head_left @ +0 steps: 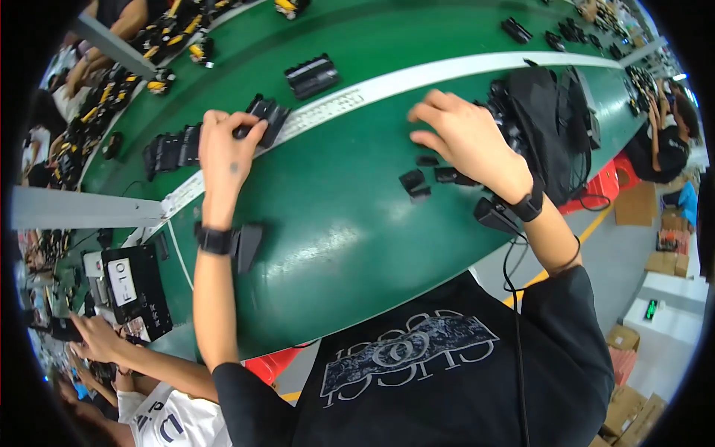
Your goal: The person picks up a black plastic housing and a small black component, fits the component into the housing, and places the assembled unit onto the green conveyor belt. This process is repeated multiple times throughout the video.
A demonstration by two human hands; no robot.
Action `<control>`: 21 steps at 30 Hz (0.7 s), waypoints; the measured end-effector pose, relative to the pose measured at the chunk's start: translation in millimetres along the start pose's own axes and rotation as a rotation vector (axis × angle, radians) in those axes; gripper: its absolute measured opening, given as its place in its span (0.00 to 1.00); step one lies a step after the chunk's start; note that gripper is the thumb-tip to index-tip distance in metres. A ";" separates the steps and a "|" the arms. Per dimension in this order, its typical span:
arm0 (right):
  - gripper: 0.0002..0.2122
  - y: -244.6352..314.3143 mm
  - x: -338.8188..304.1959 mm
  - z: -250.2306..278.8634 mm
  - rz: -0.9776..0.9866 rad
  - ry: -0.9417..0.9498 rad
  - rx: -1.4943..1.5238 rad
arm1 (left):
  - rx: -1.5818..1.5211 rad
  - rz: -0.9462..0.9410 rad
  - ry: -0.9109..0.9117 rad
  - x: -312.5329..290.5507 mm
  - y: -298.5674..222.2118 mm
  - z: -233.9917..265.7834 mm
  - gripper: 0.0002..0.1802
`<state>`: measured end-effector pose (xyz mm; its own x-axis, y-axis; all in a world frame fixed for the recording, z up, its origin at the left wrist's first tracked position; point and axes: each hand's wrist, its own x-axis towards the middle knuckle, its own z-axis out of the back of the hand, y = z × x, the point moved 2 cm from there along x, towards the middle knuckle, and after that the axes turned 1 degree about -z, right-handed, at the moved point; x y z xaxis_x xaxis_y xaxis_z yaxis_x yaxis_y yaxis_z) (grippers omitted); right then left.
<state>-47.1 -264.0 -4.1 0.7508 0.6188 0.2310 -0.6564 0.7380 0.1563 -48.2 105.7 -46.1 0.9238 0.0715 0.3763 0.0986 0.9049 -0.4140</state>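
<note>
Row of black plastic parts (171, 151), beyond the white strip (424, 76) on the tabletop's (320, 197) far edge. Person's left hand (226, 141), pinching a black block (278, 121) at that strip. Small black pieces (412, 181), midway between far and near edges. Right hand (469, 134), fingers loosely curled, apart. Black bag (547, 123), toward the right end.

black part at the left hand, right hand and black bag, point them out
Black part (275, 120): head view, its exposed right side.
Right hand (469, 134): head view, back of the hand.
Black bag (547, 123): head view, its broad side.
</note>
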 end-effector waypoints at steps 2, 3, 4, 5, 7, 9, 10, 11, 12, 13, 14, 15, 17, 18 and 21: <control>0.10 -12.3 -6.2 -12.6 0.014 0.011 0.003 | 0.045 0.035 -0.039 25.3 16.3 -10.5 0.13; 0.10 -14.7 -6.5 -17.4 0.010 0.043 0.007 | -0.071 0.090 -0.073 33.4 21.4 -14.7 0.14; 0.10 -12.9 -4.6 -16.7 0.030 0.036 0.012 | -0.189 0.145 -0.101 38.4 25.0 -19.6 0.16; 0.10 -10.0 -5.7 -14.8 0.023 0.059 0.058 | -0.312 0.195 -0.125 40.4 27.3 -20.3 0.17; 0.09 -5.7 -7.3 -13.4 -0.006 0.107 0.152 | -0.088 0.109 -0.172 35.9 39.3 -5.8 0.18; 0.09 -6.0 -7.6 -15.1 -0.031 0.109 0.163 | 0.342 -0.074 -0.242 25.1 50.0 9.3 0.18; 0.08 -8.5 -9.8 -15.5 -0.053 0.119 0.169 | 0.346 -0.080 -0.238 14.0 47.5 16.2 0.18; 0.08 -11.0 -11.6 -16.3 -0.076 0.130 0.175 | 0.478 0.008 -0.153 0.5 45.7 24.5 0.16; 0.08 -12.2 -11.5 -17.3 -0.072 0.132 0.185 | 0.613 0.106 -0.066 -9.0 46.7 31.0 0.13; 0.07 -13.4 -11.5 -18.2 -0.058 0.128 0.188 | 0.620 0.108 -0.060 -11.4 46.4 32.3 0.13; 0.06 -14.1 -11.5 -19.2 -0.045 0.124 0.189 | 0.584 0.120 -0.029 -13.7 44.9 31.1 0.13; 0.05 -12.9 -9.1 -19.5 -0.023 0.115 0.188 | 0.550 0.136 -0.008 -16.8 43.6 32.7 0.14; 0.05 -8.1 -5.2 -20.8 0.007 0.100 0.187 | 0.521 0.157 0.011 -21.7 46.7 36.0 0.15; 0.04 -5.0 -3.8 -21.3 0.027 0.087 0.181 | 0.523 0.121 -0.019 -23.2 49.0 36.1 0.15; 0.04 4.6 1.6 -17.6 0.038 0.111 0.206 | 0.527 0.054 -0.075 -28.2 50.0 38.6 0.16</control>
<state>-47.6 -254.9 -19.9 0.7216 0.6789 0.1353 -0.6766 0.6504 0.3451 -83.6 165.1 -45.5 0.8915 0.1359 0.4322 -0.1650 0.9858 0.0304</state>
